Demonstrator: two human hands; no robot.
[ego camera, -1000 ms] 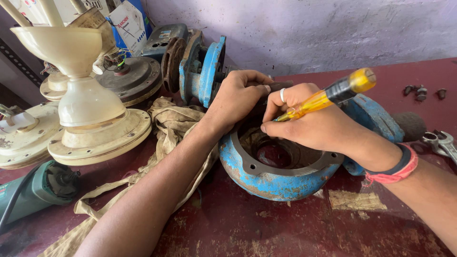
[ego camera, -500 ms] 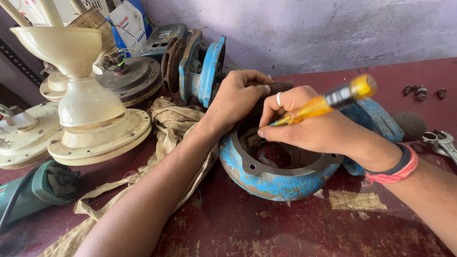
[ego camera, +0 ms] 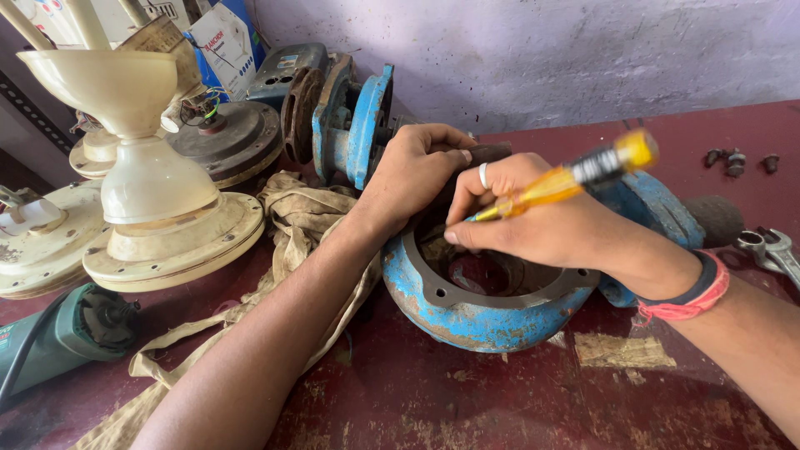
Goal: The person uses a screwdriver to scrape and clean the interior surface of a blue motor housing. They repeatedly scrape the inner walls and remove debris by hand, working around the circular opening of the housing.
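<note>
— What do we have in the grip?

— Our right hand (ego camera: 542, 225) is closed around a yellow-handled screwdriver (ego camera: 567, 179), fingers pinched low on the handle, the handle end slanting up to the right. Its tip goes down inside the blue motor housing (ego camera: 475, 321); we cannot see the tip itself.

— And the other hand?

— Our left hand (ego camera: 412, 175) is curled over the far rim of the same housing, fingers wrapped on its edge, holding it. There is a ring on a finger of the right hand and a red-and-black wristband (ego camera: 696, 292) on that wrist.

— Where does the housing sit?

— On the dark red workbench (ego camera: 517, 400), open side up, right under both hands. Just behind it stands another blue pump part (ego camera: 354, 125). A dirty cloth strap (ego camera: 292, 217) trails to the left, touching cream ceiling fan bodies (ego camera: 158, 208). A green power tool (ego camera: 62, 333) lies at the left edge, loose bolts (ego camera: 733, 158) far right, and wrenches (ego camera: 771, 250) beside our right forearm.
</note>
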